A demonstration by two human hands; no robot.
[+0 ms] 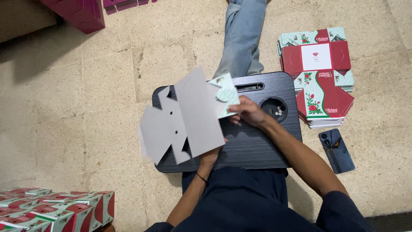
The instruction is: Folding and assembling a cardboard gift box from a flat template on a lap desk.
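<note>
A flat die-cut cardboard box blank, grey on its upturned side, is held above a black lap tray. My left hand grips its near edge from below. My right hand pinches a folded-over flap at the blank's right end, which shows a mint-green floral print. The blank covers the tray's left half.
A stack of flat red, white and green printed box blanks lies on the tile floor to the right, with a dark phone beside it. Several assembled boxes sit at lower left. Magenta boxes stand at top left. My outstretched leg runs ahead.
</note>
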